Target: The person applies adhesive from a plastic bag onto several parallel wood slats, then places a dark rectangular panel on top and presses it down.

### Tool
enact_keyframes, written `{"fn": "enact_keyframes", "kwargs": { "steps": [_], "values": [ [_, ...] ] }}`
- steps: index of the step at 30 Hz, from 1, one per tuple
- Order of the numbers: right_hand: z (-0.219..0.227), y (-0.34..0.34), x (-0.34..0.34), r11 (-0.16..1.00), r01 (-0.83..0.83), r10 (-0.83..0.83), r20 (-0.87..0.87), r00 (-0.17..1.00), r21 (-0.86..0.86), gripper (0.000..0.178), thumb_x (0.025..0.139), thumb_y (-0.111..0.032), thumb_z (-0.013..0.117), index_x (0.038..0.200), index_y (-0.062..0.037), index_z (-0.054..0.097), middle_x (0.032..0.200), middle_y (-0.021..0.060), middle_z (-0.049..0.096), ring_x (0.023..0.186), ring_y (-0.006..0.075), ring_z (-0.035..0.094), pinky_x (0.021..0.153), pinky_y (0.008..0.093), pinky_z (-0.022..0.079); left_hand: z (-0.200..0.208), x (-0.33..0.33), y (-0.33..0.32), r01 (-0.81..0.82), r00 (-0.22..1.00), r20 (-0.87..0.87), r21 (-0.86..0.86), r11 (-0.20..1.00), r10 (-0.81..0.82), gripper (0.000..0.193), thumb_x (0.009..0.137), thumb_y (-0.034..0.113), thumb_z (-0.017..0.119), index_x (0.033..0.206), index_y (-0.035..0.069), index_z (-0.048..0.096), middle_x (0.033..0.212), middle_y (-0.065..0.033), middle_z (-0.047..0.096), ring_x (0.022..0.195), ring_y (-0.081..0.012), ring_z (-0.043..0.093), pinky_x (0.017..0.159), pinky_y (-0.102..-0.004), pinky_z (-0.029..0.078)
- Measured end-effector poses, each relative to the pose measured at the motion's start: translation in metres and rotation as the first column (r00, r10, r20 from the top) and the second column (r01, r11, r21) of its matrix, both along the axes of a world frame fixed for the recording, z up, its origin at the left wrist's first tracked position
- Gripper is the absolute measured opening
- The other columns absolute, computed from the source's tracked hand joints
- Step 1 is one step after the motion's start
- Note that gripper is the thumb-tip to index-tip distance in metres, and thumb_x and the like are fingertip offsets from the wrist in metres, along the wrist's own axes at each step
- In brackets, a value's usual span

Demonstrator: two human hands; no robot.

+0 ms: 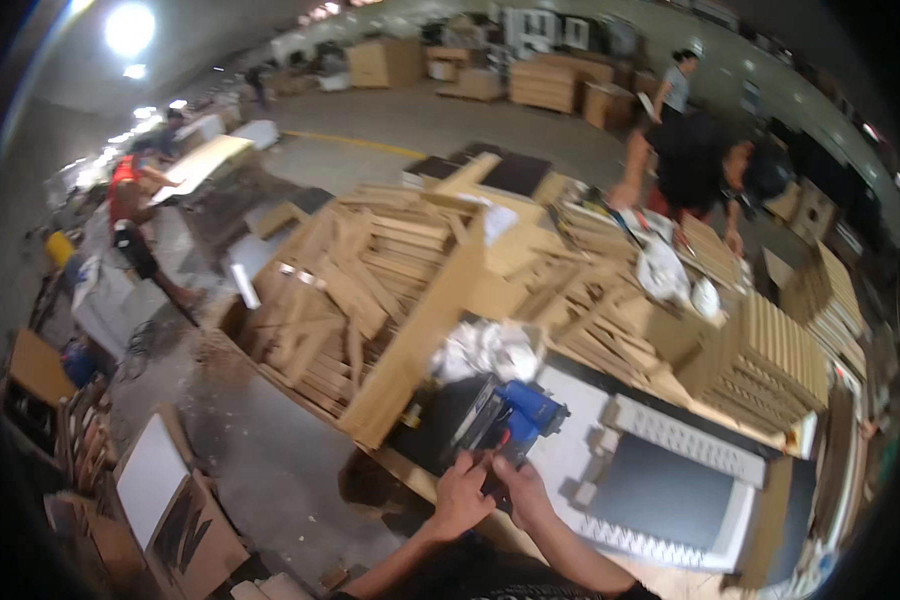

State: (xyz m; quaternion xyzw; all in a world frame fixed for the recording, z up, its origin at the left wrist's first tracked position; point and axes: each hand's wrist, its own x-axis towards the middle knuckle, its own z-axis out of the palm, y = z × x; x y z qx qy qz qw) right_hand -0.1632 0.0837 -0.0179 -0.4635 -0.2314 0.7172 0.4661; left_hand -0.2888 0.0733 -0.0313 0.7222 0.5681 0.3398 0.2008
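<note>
My left hand (462,497) and my right hand (522,492) meet in front of me, just on the near side of a blue and black power tool that looks like a nail gun (530,408). The fingers of both hands are closed around something small and dark, which I cannot make out between them. A long black part (478,418) of the tool lies toward the left, with a spot of red near my fingertips. Behind the tool sits a crumpled white plastic bag (485,350).
A large wooden bin (420,345) of brown board strips stands ahead left. On the right lie a white panel with a dark sheet (660,490) and toothed strips, beside stacked boards (760,360). Across the bench a person in black (695,155) bends over more strips.
</note>
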Motion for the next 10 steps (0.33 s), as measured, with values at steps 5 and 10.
{"fn": "enact_keyframes", "kwargs": {
  "steps": [5,10],
  "values": [
    [-0.006,-0.007,0.022,0.954,0.294,-0.298,-0.245,0.922,-0.054,0.018,0.091,-0.016,0.056,0.104,-0.0037,0.053,0.091,0.008,0.059,0.087,0.0214,0.058,0.085,0.0394,0.048,0.057,-0.045,-0.002,0.206,0.947,0.241,0.044,0.977,-0.211,0.037,0.077,0.02,0.072,0.11,0.005,0.065,0.11,-0.0164,0.06,0.096,-0.0315,0.06,0.085,-0.0366,0.048],
    [-0.023,-0.033,0.035,0.914,0.396,-0.384,-0.496,0.779,-0.086,0.031,0.083,-0.03,0.066,0.099,-0.0077,0.051,0.088,0.007,0.055,0.089,0.0236,0.056,0.098,0.0529,0.039,0.008,-0.021,0.012,0.268,0.948,0.237,-0.227,0.936,-0.214,0.084,0.074,0.033,0.075,0.14,0.004,0.033,0.124,-0.0199,0.05,0.113,-0.0301,0.051,0.097,-0.0414,0.04]
  ]
}}
